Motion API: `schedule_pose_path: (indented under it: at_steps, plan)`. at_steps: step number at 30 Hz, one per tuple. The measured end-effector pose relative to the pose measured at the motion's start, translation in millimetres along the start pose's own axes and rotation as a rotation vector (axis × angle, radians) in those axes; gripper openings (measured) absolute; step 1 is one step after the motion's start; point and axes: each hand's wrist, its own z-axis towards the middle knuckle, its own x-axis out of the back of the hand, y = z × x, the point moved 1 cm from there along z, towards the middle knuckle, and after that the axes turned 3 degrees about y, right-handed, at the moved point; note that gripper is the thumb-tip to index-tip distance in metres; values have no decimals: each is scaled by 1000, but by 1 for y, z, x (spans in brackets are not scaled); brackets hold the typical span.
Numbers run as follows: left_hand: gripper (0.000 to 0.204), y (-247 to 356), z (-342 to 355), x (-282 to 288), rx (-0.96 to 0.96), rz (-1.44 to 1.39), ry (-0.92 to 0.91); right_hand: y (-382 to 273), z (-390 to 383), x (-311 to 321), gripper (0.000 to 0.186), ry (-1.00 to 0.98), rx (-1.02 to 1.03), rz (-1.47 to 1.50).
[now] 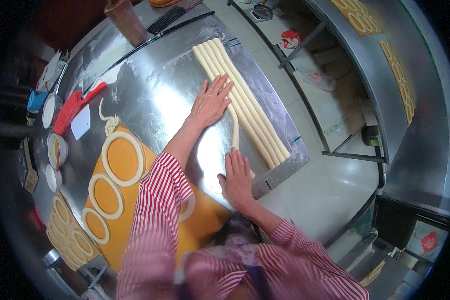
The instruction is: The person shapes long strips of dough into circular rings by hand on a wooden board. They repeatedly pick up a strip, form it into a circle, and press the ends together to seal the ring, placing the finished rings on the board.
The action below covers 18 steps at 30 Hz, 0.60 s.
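Several long pale dough ropes [250,110] lie side by side on the steel table. Along their near left side, one separate dough rope [235,129] curves away from the row. My left hand [212,102] rests flat on its upper part and against the row's edge, fingers stretched. Nearer to me, my right hand [238,179] lies over the rope's lower end with its fingers extended; a bit of dough shows beside the palm. Dough rings [141,159] sit on an orange board [122,159] at the left, partly hidden by my left sleeve. A thin knotted dough scrap [111,124] hangs by the top ring.
On the table's left side are a red-handled brush [69,114], a white scraper [81,122] and white bowls [59,149]. A rolling pin [126,22] and a long dark rod [160,35] lie at the back. Another board with dough rings [80,227] stands lower left. Shelving [305,45] is at the right.
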Motion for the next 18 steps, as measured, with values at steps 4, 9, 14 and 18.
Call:
schedule_pose_path:
  at_steps: [4, 9, 14, 18]
  plan:
    - [54, -4, -7, 2, 7, -12, -34, 17, 50, -4, 75, 95, -27, 146]
    - [47, -32, -29, 18, -49, 29, -78, -5, 57, -12, 76, -8, 132, 292]
    - [53, -81, 12, 37, -84, 197, 35, 4, 53, 3, 70, -50, 31, 234]
    - [71, -113, 49, 25, -80, 259, -72, 10, 45, -2, 56, 36, 52, 163]
